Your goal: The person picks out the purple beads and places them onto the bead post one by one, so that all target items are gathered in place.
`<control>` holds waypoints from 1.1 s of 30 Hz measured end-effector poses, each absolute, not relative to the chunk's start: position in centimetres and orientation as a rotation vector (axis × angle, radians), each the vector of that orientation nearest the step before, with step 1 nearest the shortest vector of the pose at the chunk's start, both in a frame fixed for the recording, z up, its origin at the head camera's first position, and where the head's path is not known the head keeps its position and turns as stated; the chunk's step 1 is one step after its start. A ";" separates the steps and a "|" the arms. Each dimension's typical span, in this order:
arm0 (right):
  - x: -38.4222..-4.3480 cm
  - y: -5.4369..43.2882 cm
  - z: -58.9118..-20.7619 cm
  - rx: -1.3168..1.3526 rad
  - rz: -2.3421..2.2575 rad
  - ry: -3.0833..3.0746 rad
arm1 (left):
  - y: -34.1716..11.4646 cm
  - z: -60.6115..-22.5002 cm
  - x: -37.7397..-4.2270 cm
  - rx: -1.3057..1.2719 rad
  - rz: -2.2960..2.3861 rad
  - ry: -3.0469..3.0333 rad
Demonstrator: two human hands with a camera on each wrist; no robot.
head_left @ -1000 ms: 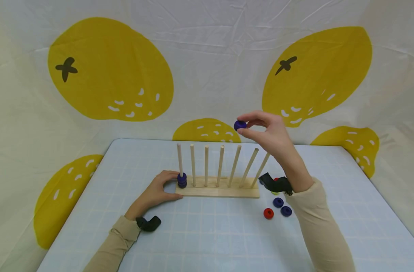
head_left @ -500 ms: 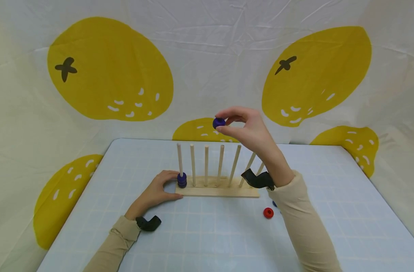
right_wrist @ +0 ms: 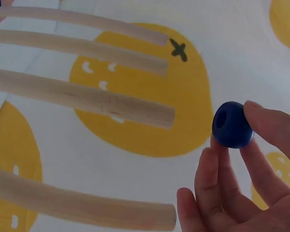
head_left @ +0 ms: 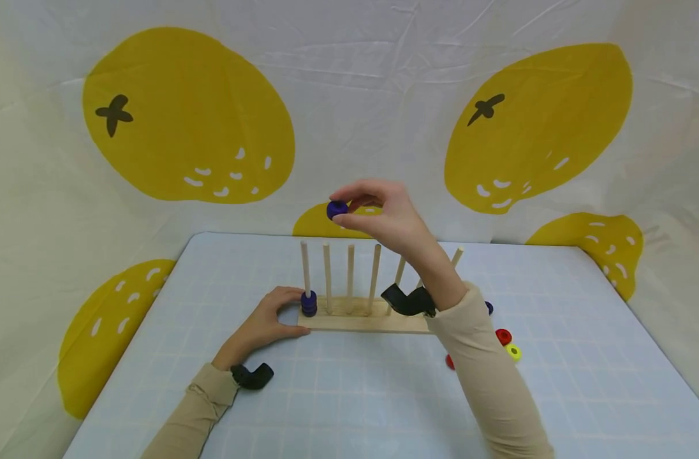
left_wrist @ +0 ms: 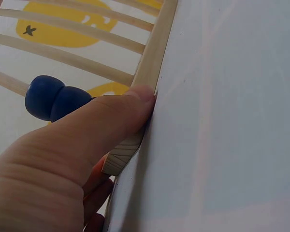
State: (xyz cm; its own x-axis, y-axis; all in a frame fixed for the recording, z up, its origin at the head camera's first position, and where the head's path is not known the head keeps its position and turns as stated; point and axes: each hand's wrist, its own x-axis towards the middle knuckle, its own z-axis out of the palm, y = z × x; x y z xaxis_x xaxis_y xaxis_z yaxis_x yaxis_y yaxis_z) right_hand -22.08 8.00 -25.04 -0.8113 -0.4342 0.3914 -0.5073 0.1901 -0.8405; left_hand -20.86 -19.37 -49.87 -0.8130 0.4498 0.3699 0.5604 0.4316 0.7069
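Between thumb and fingertips, my right hand (head_left: 386,213) pinches a blue bead (right_wrist: 233,124), its hole showing in the right wrist view. The bead is above the wooden peg rack (head_left: 361,324), higher than the peg tops and left of the rack's middle. My left hand (head_left: 268,319) grips the rack's left end, the thumb along the front edge and the fingers round behind. Stacked blue beads (left_wrist: 53,98) sit low on the leftmost peg (head_left: 306,268). The other pegs that show carry no beads; my right forearm hides parts of those at the right.
Right of the rack lie loose beads: a red bead (head_left: 503,336), a yellow bead (head_left: 513,352) and a dark blue bead (head_left: 489,308). Another red bead (head_left: 449,361) is partly behind the right sleeve. A lemon-print cloth (head_left: 361,127) hangs behind the table (head_left: 338,401).
My right hand has carried the blue bead leftward above the rack, its forearm now covering other loose beads. The left hand has stayed on the rack's end.
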 end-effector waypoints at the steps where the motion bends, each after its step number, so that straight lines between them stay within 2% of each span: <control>1: -22.2 7.8 -25.1 0.961 1.732 -2.363 | -19.4 -49.8 -20.9 -0.904 -1.334 -2.549; 15: -24.3 5.5 -27.3 1.412 1.752 -2.175 | -19.4 -50.0 -21.0 -0.922 -1.311 -2.536; 33: -24.5 5.6 -28.2 1.354 1.636 -2.398 | -19.3 -49.7 -21.0 -0.897 -1.350 -2.569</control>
State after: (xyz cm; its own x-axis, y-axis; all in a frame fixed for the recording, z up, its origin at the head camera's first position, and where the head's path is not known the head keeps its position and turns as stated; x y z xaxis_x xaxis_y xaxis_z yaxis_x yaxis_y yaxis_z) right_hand -24.54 5.60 -28.18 -0.6410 -0.6638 0.3853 -0.6009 0.1217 -0.7900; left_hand -21.02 -19.31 -49.70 -0.8206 0.4524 0.3492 0.5442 0.4321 0.7191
